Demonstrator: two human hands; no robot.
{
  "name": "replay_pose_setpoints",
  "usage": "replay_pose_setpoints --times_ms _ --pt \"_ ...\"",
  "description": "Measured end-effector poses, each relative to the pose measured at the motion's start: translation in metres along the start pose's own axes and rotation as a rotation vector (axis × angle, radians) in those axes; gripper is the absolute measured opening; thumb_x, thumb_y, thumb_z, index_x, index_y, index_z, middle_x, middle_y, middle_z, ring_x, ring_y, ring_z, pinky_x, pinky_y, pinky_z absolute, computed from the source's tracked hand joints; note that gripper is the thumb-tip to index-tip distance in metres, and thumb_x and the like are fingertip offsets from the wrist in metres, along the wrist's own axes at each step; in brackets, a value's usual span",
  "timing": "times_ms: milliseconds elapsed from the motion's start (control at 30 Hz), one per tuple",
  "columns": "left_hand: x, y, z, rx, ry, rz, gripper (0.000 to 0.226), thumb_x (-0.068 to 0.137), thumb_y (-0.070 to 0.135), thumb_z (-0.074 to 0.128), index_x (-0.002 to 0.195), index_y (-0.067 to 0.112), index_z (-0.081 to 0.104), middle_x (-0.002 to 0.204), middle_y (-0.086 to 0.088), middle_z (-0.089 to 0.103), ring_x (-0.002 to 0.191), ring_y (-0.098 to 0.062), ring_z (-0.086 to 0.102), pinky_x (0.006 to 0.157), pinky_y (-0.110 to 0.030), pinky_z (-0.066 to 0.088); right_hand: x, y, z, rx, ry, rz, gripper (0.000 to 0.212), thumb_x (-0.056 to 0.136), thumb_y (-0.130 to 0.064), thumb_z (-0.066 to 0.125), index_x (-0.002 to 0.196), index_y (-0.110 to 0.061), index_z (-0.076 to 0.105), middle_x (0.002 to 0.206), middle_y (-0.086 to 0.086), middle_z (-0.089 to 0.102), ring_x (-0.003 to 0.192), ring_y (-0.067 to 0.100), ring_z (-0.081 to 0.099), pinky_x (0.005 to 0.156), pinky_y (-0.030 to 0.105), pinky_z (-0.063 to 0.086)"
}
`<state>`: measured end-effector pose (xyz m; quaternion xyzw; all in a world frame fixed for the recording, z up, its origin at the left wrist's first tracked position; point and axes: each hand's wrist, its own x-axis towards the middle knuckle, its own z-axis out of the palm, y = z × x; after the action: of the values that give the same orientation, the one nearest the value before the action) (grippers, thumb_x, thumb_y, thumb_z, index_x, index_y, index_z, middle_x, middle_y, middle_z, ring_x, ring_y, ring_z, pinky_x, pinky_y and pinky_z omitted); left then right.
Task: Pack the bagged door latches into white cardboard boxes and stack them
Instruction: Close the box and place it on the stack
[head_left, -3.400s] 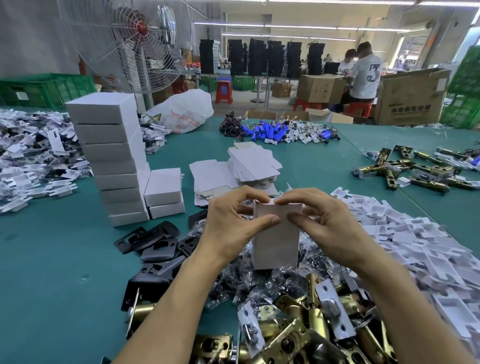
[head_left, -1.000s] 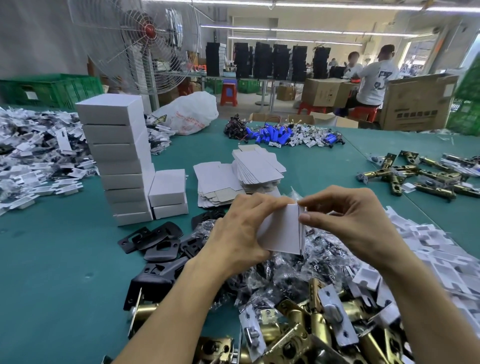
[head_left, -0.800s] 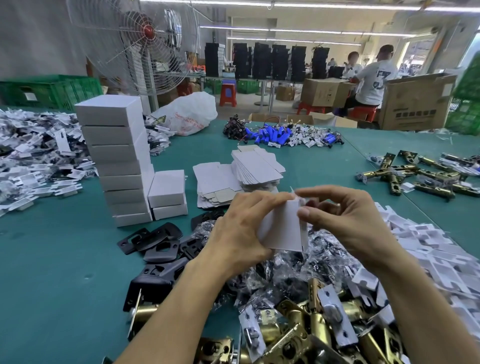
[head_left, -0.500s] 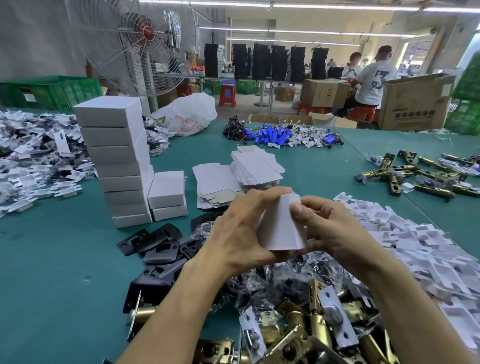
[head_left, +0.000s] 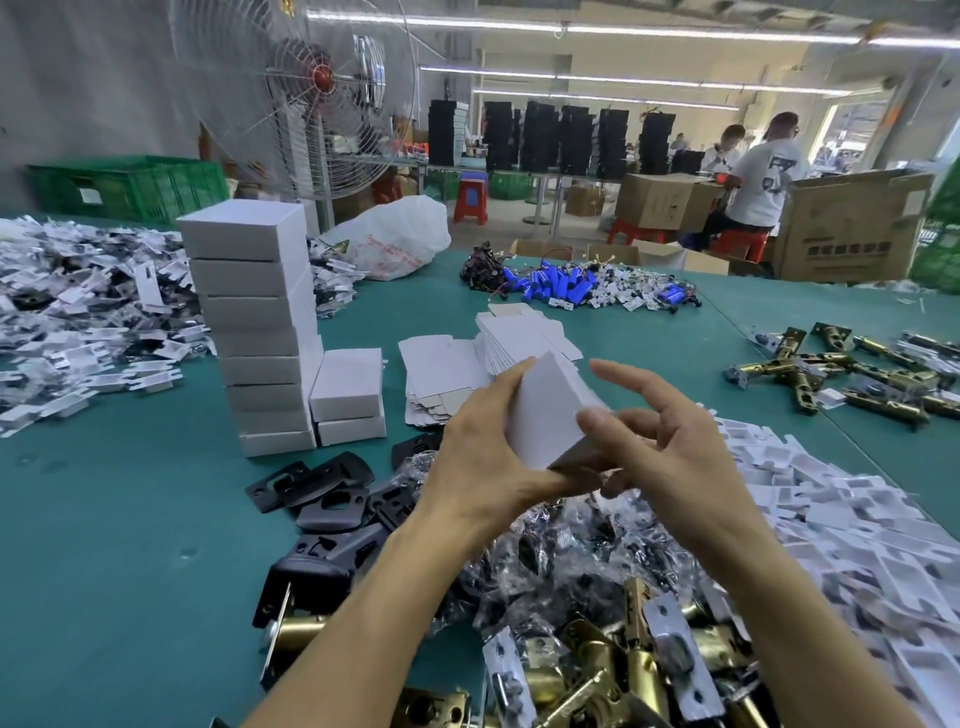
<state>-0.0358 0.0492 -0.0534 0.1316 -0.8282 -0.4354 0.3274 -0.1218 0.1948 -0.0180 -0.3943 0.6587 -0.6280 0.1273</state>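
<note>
Cam: head view only, looking down across the counter (head_left: 104, 519).
Box: the white box (head_left: 543, 415) is being held up off the counter, tilted, above the heap of bagged latches (head_left: 571, 545). Loaded or not, flaps shut or not: can't tell.
L hand: the L hand (head_left: 483, 467) is gripping the box from its left side, fingers curling round that edge.
R hand: the R hand (head_left: 675, 457) is sitting at the box's right edge with fingers spread apart, thumb tip touching the card, index standing clear. It is not clamping.
Handling: thin card, prob. light even w/ a latch inside. Corners are looking stiff and broad faces soft, so squeezing mid-face is risking a dent. Surface is looking smooth and may be slipping under a weak pinch. Best taking hold across the short edges, near the corners.
Stacks: the tall stack (head_left: 254, 322) is standing to the left, w/ the short stack (head_left: 348, 395) touching its right side. The short one is looking like the easier drop spot.
Edges: the tall stack's boxes are sitting slightly offset, so a knock may be tipping it.
Room: bare counter is lying left of and in front of the stacks. The flat blanks (head_left: 519, 338) are sitting just behind the hands, and black plates (head_left: 311, 483) are lying between hands & stacks. Card inserts (head_left: 857, 519) are crowding the right. The route to the stacks is crossing the plates, so carry high.
</note>
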Motion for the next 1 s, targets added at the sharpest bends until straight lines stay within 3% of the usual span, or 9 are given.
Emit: replay_pose_setpoints --times_ms 133,267,400,533,633,733,867,933,1000 --pt "0.0 0.0 -0.004 -0.17 -0.051 -0.113 0.116 0.046 0.065 0.091 0.148 0.041 0.041 0.137 0.017 0.054 0.12 -0.001 0.055 0.093 -0.023 0.055 0.0 0.0 0.001 -0.134 0.063 -0.126 0.038 0.089 -0.022 0.07 0.117 -0.047 0.064 0.079 0.002 0.072 0.07 0.019 0.072 0.063 0.031 0.061" --pt "0.007 0.006 -0.009 -0.483 0.083 -0.328 0.094 0.064 0.057 0.085 0.142 0.018 0.051 0.138 0.0 0.059 0.121 -0.017 0.061 0.102 -0.044 0.052 0.004 -0.002 -0.007 0.035 0.264 -0.103 0.034 0.096 -0.019 0.061 0.118 -0.043 0.065 0.09 0.003 0.074 0.067 0.024 0.073 0.058 0.026 0.058" --pt "0.006 0.015 -0.017 -0.813 -0.185 -0.515 0.071 0.071 0.059 0.071 0.121 0.01 0.059 0.107 -0.014 0.069 0.085 -0.028 0.074 0.051 -0.032 0.06 0.006 0.001 -0.008 0.211 0.306 -0.004 0.029 0.098 -0.018 0.058 0.123 -0.032 0.066 0.087 0.002 0.076 0.068 0.028 0.074 0.056 0.025 0.057" --pt "0.006 0.016 -0.016 -0.709 -0.302 -0.443 0.073 0.078 0.064 0.064 0.12 0.005 0.052 0.085 -0.014 0.071 0.049 -0.018 0.062 0.038 -0.021 0.048 0.008 0.006 -0.01 0.324 0.26 0.123 0.028 0.097 -0.021 0.059 0.121 -0.03 0.068 0.094 0.006 0.076 0.07 0.032 0.074 0.054 0.024 0.055" --pt "0.01 0.018 -0.014 -0.661 -0.17 -0.508 0.052 0.095 0.049 0.056 0.118 0.003 0.054 0.089 -0.019 0.071 0.044 -0.014 0.058 0.037 -0.02 0.046 0.008 0.007 -0.008 0.292 0.187 0.21 0.041 0.099 -0.025 0.056 0.139 -0.033 0.054 0.107 0.007 0.073 0.076 0.031 0.075 0.058 0.025 0.058" --pt "0.018 0.019 -0.015 -0.748 0.09 -0.618 0.042 0.1 0.04 0.057 0.107 -0.002 0.057 0.069 -0.013 0.072 0.046 -0.016 0.062 0.041 -0.021 0.05 0.008 0.007 -0.006 0.234 0.106 0.262 0.062 0.097 -0.027 0.059 0.151 -0.038 0.031 0.114 0.009 0.066 0.079 0.026 0.075 0.062 0.027 0.06" --pt "0.037 0.014 -0.035 -0.995 0.416 -0.728 0.031 0.099 0.028 0.062 0.102 -0.002 0.055 0.053 -0.011 0.065 0.041 -0.015 0.061 0.04 -0.022 0.053 0.008 0.005 -0.01 0.24 0.079 0.289 0.039 0.095 -0.018 0.062 0.133 -0.024 0.055 0.104 0.014 0.071 0.075 0.022 0.074 0.066 0.031 0.062" --pt "0.048 0.008 -0.044 -1.069 0.538 -0.744 0.023 0.1 0.02 0.062 0.108 0.001 0.051 0.056 -0.013 0.063 0.041 -0.017 0.061 0.039 -0.024 0.054 0.007 0.006 -0.01 0.247 0.047 0.297 0.027 0.095 -0.019 0.062 0.122 -0.023 0.063 0.096 0.011 0.074 0.073 0.022 0.072 0.066 0.032 0.06" --pt "0.058 -0.001 -0.052 -1.086 0.632 -0.774 0.018 0.101 0.015 0.06 0.096 0.001 0.05 0.069 -0.015 0.06 0.051 -0.02 0.06 0.037 -0.024 0.052 0.006 0.007 -0.01 0.232 0.005 0.294 0.022 0.095 -0.02 0.062 0.117 -0.024 0.066 0.092 0.007 0.075 0.073 0.021 0.072 0.067 0.031 0.057"
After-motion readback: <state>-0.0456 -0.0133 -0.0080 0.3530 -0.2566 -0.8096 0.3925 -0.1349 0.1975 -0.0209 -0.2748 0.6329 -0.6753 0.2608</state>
